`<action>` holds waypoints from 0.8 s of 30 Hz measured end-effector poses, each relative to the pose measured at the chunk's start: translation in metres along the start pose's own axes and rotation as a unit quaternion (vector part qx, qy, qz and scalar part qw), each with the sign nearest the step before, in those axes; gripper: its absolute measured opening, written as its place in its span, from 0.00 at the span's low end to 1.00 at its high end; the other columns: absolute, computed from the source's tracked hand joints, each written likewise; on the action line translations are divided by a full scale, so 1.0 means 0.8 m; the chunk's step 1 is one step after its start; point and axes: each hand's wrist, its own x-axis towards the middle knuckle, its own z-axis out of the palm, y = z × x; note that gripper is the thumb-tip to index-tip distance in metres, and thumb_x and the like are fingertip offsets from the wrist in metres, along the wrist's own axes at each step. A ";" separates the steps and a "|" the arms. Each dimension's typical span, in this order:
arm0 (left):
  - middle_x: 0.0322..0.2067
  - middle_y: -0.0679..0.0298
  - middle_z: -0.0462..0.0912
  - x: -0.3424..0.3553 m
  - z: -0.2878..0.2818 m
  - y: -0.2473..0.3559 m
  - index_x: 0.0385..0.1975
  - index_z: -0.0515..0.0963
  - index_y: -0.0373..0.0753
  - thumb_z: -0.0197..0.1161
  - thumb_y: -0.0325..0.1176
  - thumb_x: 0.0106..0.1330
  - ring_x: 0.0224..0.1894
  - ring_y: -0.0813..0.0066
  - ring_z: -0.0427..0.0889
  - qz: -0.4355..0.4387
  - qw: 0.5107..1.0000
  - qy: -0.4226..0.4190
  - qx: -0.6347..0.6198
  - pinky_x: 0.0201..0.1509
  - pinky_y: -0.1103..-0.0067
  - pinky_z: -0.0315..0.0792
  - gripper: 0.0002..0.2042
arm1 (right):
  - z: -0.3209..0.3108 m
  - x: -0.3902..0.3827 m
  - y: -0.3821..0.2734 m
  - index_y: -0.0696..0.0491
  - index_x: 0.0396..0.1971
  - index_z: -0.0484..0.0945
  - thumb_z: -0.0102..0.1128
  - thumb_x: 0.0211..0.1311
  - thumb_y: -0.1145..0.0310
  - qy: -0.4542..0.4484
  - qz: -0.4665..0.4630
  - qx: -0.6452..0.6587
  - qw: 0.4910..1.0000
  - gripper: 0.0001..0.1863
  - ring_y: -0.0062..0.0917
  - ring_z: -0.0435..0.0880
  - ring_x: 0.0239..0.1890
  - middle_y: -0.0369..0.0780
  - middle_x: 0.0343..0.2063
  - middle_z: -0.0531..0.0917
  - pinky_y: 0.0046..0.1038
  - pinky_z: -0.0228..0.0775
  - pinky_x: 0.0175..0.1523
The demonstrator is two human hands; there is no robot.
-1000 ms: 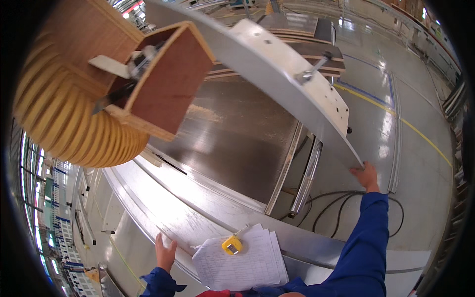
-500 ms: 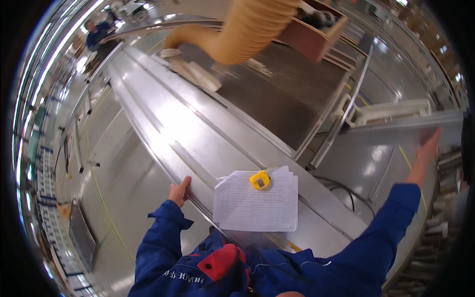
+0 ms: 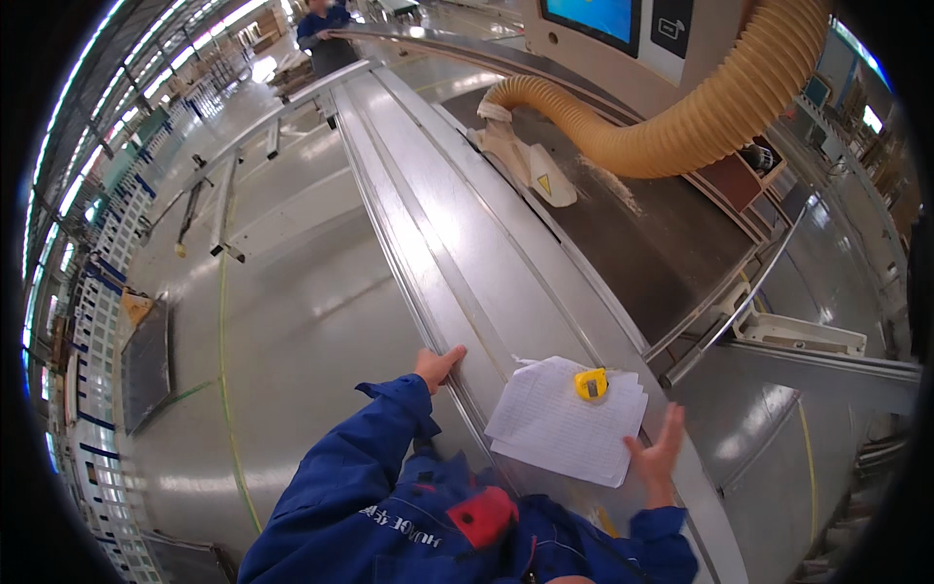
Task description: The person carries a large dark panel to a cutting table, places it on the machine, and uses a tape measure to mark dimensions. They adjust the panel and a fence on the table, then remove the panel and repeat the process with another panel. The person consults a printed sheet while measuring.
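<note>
Head view. The left hand (image 3: 437,367) rests on the near edge of the long metal worktop (image 3: 457,224), fingers laid over the rim, clasping nothing else. The right hand (image 3: 660,450) is released, fingers spread, touching or hovering at the right edge of a stack of papers (image 3: 559,423); contact cannot be confirmed. The stack lies on the worktop near the person, between the two hands, with a small yellow tape measure (image 3: 591,383) on its far edge.

The worktop runs away from the person as a bare grooved strip, unobstructed beyond the papers. To its left the floor (image 3: 292,321) lies open. To its right sits a darker machine bed (image 3: 642,234), crossed by a ribbed yellow extraction hose (image 3: 681,127) ending in a pale guard (image 3: 530,161). A second person (image 3: 326,29) stands at the far end.
</note>
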 end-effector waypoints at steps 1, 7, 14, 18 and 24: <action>0.34 0.56 0.86 -0.004 -0.003 -0.004 0.42 0.80 0.26 0.83 0.45 0.61 0.28 0.68 0.85 -0.002 1.000 -0.023 0.013 0.24 0.69 0.78 0.27 | 0.019 -0.021 -0.026 0.50 0.82 0.54 0.86 0.38 0.38 -0.009 0.010 -0.011 1.000 0.73 0.54 0.50 0.82 0.56 0.80 0.53 0.53 0.44 0.83; 0.40 0.55 0.85 -0.029 -0.016 -0.019 0.50 0.76 0.28 0.82 0.45 0.62 0.35 0.68 0.87 0.017 0.994 -0.102 0.023 0.33 0.69 0.85 0.29 | 0.050 -0.047 -0.142 0.49 0.80 0.59 0.85 0.35 0.32 -0.058 0.021 -0.107 0.992 0.71 0.66 0.45 0.80 0.59 0.79 0.52 0.63 0.35 0.81; 0.37 0.59 0.83 -0.035 -0.047 -0.074 0.49 0.75 0.30 0.76 0.37 0.69 0.34 0.71 0.85 -0.043 0.976 -0.199 -0.072 0.35 0.69 0.84 0.20 | 0.129 -0.027 -0.241 0.47 0.79 0.62 0.80 0.41 0.29 -0.061 0.091 -0.141 0.984 0.67 0.72 0.40 0.79 0.60 0.80 0.52 0.66 0.29 0.80; 0.32 0.65 0.78 0.020 -0.159 -0.112 0.46 0.75 0.33 0.67 0.33 0.76 0.29 0.78 0.79 -0.080 0.941 -0.278 -0.177 0.31 0.77 0.78 0.11 | 0.202 0.012 -0.327 0.47 0.80 0.62 0.76 0.45 0.27 -0.038 0.110 -0.125 0.985 0.65 0.73 0.39 0.79 0.60 0.80 0.52 0.67 0.27 0.80; 0.21 0.75 0.64 0.111 -0.406 -0.162 0.28 0.68 0.42 0.60 0.34 0.79 0.20 0.84 0.65 -0.071 0.968 -0.125 -0.208 0.22 0.82 0.58 0.14 | 0.327 0.105 -0.465 0.47 0.80 0.62 0.73 0.47 0.25 -0.005 0.144 -0.121 0.982 0.64 0.75 0.37 0.79 0.60 0.81 0.50 0.70 0.25 0.79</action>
